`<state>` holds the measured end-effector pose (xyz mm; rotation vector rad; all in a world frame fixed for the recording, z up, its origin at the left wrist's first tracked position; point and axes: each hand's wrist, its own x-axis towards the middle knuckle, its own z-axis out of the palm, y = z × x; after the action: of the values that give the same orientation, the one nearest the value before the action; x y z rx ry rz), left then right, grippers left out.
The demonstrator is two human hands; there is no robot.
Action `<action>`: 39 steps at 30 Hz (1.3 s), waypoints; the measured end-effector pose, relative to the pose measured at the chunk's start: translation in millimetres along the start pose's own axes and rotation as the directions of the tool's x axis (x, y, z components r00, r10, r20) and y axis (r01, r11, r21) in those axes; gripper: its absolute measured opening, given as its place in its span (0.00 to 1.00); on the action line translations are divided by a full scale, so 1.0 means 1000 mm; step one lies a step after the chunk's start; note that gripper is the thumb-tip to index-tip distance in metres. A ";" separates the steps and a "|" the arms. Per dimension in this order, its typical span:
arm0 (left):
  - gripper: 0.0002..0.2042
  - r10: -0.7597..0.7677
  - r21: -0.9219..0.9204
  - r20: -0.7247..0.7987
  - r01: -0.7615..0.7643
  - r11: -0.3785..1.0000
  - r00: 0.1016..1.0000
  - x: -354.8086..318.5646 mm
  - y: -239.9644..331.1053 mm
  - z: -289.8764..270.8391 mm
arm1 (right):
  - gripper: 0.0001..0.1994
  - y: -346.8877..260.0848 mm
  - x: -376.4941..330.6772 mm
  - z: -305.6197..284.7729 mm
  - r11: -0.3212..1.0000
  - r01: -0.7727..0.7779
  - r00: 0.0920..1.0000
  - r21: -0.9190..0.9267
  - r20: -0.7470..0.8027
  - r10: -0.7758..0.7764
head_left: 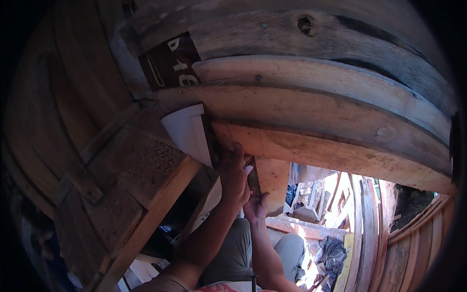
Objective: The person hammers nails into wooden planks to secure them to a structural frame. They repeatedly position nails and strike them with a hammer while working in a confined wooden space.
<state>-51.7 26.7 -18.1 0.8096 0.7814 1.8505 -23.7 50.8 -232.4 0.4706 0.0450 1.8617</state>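
Rough timber fills nearly everything above you: weathered planks (321,87) stacked edge to edge, bending across the top, with a paler board (335,148) as the lowest edge. Your left hand (232,173) is up against that board's lower corner, fingers pressed flat to the wood, just beside a white panel (187,131) wedged into the joint. Your right hand (255,204) sits right below it, touching it, curled around a thin dark piece (253,179) that stands upright between the two hands; I can't tell what it is. To your left a slanted wooden beam (155,209) crowds in close. Open room lies only lower right, where a sunlit gap (331,194) shows scattered debris between curved wooden slats (413,238).
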 end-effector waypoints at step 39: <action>0.09 0.155 0.032 -0.073 -0.153 0.988 0.985 0.004 0.000 0.003 | 0.23 -0.056 -0.029 0.040 -0.508 0.007 0.933 -0.861 0.188 -0.306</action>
<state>-50.8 31.0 -16.0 0.8413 0.8110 2.0215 48.0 35.7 -218.5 -1.0855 -1.3719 0.7715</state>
